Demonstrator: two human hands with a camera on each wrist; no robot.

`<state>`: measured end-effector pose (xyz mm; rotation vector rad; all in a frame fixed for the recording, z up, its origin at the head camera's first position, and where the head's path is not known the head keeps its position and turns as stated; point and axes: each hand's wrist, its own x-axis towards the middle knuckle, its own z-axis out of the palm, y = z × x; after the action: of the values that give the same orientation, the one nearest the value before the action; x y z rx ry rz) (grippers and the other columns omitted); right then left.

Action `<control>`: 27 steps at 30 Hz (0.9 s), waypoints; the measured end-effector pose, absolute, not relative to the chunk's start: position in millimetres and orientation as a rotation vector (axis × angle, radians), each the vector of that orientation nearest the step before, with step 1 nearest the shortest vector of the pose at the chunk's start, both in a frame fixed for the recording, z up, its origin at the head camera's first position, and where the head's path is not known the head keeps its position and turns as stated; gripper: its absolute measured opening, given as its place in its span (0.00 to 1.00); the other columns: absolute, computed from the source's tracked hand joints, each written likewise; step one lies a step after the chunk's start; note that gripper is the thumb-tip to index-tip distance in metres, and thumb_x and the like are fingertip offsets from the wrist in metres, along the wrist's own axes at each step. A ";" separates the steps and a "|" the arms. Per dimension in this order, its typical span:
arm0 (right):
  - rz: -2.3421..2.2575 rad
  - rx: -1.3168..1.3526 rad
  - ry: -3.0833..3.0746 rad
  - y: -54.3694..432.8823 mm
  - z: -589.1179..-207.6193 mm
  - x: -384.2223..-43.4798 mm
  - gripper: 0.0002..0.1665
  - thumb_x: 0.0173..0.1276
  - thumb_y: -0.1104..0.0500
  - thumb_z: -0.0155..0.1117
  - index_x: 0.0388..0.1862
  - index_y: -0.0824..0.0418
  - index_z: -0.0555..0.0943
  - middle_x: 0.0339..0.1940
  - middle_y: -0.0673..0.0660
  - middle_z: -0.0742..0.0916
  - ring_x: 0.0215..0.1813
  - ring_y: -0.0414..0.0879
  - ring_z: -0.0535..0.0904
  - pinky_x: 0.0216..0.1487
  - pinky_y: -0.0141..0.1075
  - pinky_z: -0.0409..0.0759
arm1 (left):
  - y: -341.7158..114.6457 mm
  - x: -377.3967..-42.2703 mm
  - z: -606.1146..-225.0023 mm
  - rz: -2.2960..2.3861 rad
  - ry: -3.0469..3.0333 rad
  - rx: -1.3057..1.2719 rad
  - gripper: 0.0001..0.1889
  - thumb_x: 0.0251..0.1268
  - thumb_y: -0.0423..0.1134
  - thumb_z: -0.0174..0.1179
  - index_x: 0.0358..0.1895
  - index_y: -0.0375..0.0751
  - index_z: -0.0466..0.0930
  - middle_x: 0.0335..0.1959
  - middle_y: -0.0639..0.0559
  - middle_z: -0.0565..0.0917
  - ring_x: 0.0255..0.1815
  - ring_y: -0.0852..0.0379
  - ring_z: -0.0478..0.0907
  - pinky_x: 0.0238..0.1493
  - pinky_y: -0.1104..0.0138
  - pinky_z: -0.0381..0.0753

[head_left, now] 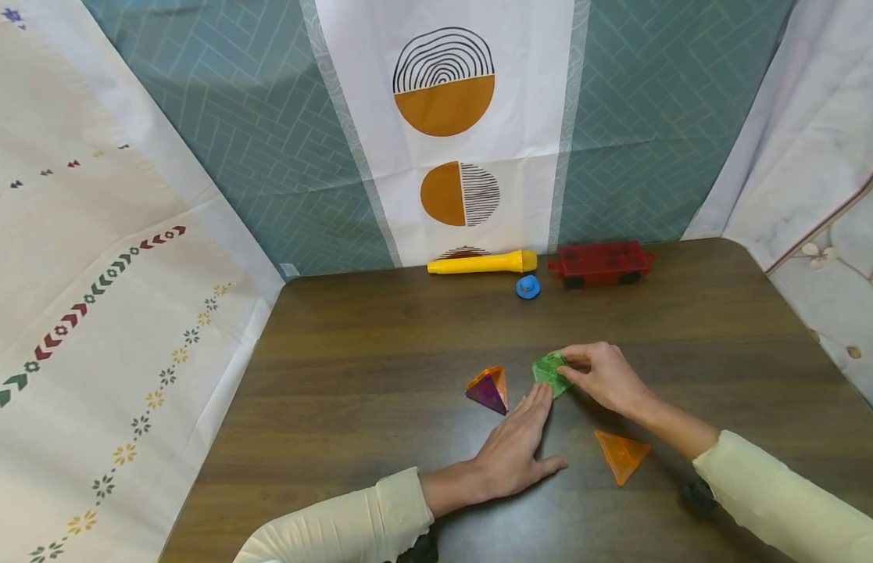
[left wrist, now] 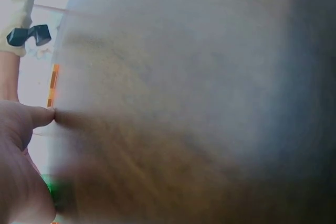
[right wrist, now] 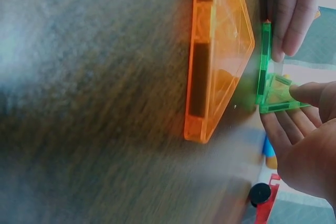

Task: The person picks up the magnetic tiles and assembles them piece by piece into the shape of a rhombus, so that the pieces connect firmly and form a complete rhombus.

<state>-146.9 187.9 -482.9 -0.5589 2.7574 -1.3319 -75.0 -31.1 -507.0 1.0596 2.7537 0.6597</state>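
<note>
Your right hand (head_left: 605, 378) pinched a translucent green plastic tile (head_left: 550, 374), its frame ridged, tilted up off the dark wood-grain table (head_left: 352, 375) near the middle. Your left hand (head_left: 517, 452) lay flat with fingers straight and pressed together, fingertips touching the tile's lower edge. Just left stood a small pyramid (head_left: 488, 389) of glossy orange and purple triangles. A flat orange triangle tile (head_left: 620, 454) lay near your right forearm, apart from the green one. At the far edge, well apart, sat a smooth yellow cylinder (head_left: 481, 263), a little blue rounded piece (head_left: 527, 287) and a red wheeled block car (head_left: 601, 263). Bare tabletop stretched open to the left and between the rows.
</note>
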 end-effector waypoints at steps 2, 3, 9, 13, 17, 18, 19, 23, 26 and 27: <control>-1.336 -0.562 2.751 188.4 -482.7 -146.8 0.16 0.72 0.70 0.71 0.58 0.72 0.87 0.52 0.67 0.91 0.52 0.60 0.90 0.49 0.48 0.89 | -31.1 -75.2 -507.1 0.661 2.756 1.059 0.54 0.72 0.55 0.70 0.85 0.28 0.48 0.86 0.36 0.52 0.87 0.47 0.48 0.83 0.59 0.53; -1.339 -0.564 2.747 188.8 -482.5 -146.4 0.17 0.72 0.70 0.71 0.59 0.72 0.87 0.53 0.68 0.90 0.53 0.60 0.90 0.49 0.48 0.89 | -31.0 -75.3 -506.9 0.662 2.757 1.059 0.54 0.72 0.55 0.70 0.85 0.28 0.48 0.86 0.36 0.52 0.87 0.47 0.48 0.83 0.59 0.53; -1.363 -0.595 2.707 194.3 -481.6 -143.4 0.22 0.72 0.68 0.73 0.63 0.71 0.84 0.58 0.68 0.89 0.56 0.62 0.89 0.53 0.50 0.87 | -31.5 -74.8 -507.6 0.659 2.776 1.062 0.54 0.72 0.55 0.71 0.85 0.28 0.49 0.86 0.37 0.53 0.87 0.47 0.49 0.83 0.59 0.54; -1.363 -0.603 2.690 203.1 -483.3 -139.1 0.28 0.72 0.64 0.74 0.68 0.70 0.81 0.64 0.67 0.86 0.61 0.63 0.86 0.58 0.55 0.85 | -31.6 -74.8 -508.7 0.680 2.774 1.055 0.54 0.71 0.55 0.71 0.85 0.29 0.49 0.86 0.37 0.53 0.87 0.47 0.49 0.83 0.59 0.54; -1.415 -0.659 2.632 213.8 -484.8 -130.5 0.35 0.72 0.61 0.75 0.75 0.67 0.75 0.71 0.66 0.82 0.65 0.64 0.83 0.62 0.58 0.81 | -31.8 -75.0 -509.9 0.696 2.775 1.055 0.54 0.71 0.55 0.71 0.85 0.28 0.49 0.86 0.37 0.54 0.87 0.47 0.49 0.83 0.59 0.54; -1.436 -0.678 2.614 216.7 -485.4 -127.7 0.38 0.72 0.61 0.75 0.77 0.67 0.73 0.73 0.65 0.80 0.67 0.64 0.82 0.63 0.58 0.81 | -31.7 -75.1 -509.9 0.700 2.773 1.056 0.54 0.71 0.55 0.71 0.85 0.28 0.49 0.86 0.37 0.54 0.87 0.47 0.49 0.83 0.59 0.54; -1.454 -0.702 2.600 219.3 -485.9 -124.9 0.40 0.72 0.60 0.76 0.79 0.66 0.72 0.75 0.64 0.79 0.68 0.64 0.81 0.64 0.56 0.80 | -31.7 -75.0 -509.9 0.702 2.773 1.058 0.54 0.71 0.55 0.72 0.85 0.28 0.49 0.86 0.36 0.54 0.87 0.47 0.49 0.83 0.59 0.53; -1.453 -0.787 2.593 230.2 -486.8 -112.0 0.47 0.70 0.59 0.77 0.83 0.61 0.67 0.79 0.63 0.75 0.71 0.66 0.78 0.67 0.40 0.80 | -31.8 -74.9 -509.8 0.713 2.762 1.055 0.54 0.71 0.55 0.72 0.85 0.28 0.49 0.86 0.36 0.53 0.87 0.47 0.48 0.83 0.59 0.53; -1.398 -0.811 2.605 238.3 -486.8 -100.8 0.51 0.69 0.56 0.79 0.86 0.54 0.64 0.80 0.64 0.73 0.72 0.65 0.77 0.66 0.29 0.74 | -32.0 -74.6 -509.9 0.725 2.755 1.050 0.55 0.70 0.55 0.72 0.85 0.28 0.48 0.86 0.36 0.53 0.87 0.47 0.48 0.83 0.60 0.52; -1.377 -0.810 2.603 240.9 -486.9 -97.0 0.52 0.68 0.55 0.79 0.86 0.52 0.63 0.81 0.64 0.72 0.73 0.63 0.77 0.66 0.27 0.72 | -31.9 -74.5 -509.9 0.723 2.757 1.052 0.55 0.70 0.55 0.72 0.85 0.28 0.48 0.86 0.36 0.53 0.87 0.47 0.48 0.83 0.60 0.52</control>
<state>-97.0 240.9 -486.9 -0.8105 2.6029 -1.3770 -74.5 -31.9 -509.9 1.0517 2.7569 0.7226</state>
